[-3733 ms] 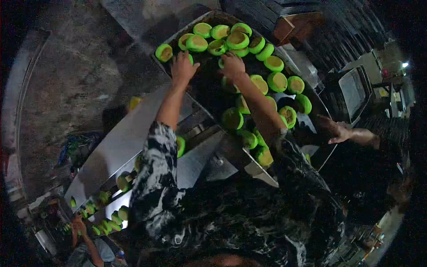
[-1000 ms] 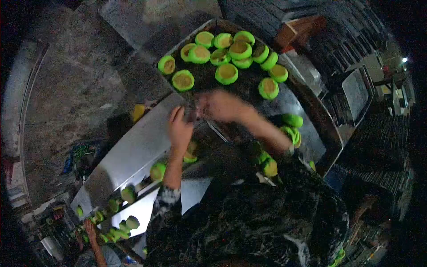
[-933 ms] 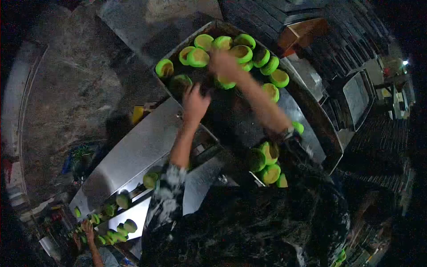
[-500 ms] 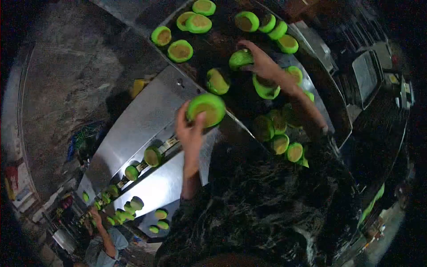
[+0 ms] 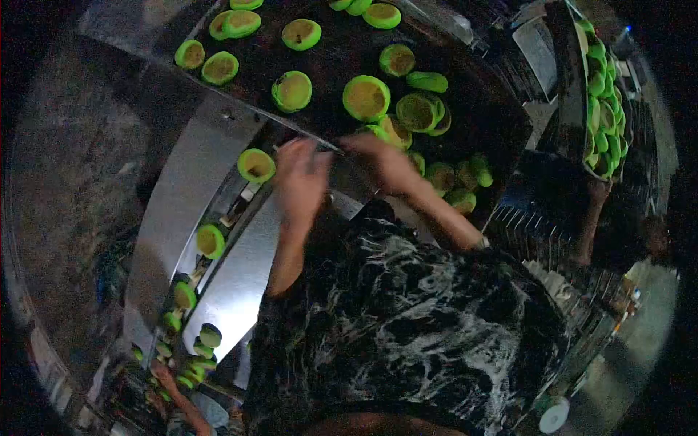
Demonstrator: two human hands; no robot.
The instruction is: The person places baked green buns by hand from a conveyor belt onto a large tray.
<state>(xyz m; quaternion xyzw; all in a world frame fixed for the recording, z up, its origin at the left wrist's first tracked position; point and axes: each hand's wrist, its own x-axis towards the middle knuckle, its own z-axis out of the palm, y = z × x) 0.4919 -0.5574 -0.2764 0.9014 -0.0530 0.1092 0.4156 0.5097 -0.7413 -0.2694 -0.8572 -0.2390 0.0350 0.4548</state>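
Closer together now, the left hand [image 5: 300,178] and right hand [image 5: 385,163] are by the metal rim of a dark, scuffed counter [image 5: 334,65]; blur means I cannot tell how wide their fingers are. Bright green, round, hollowed pieces [image 5: 366,99] lie on it, and more sit along a narrow track [image 5: 235,211] beside smooth, shiny sheet metal [image 5: 178,167]. Past that is dull grey floor [image 5: 80,145].
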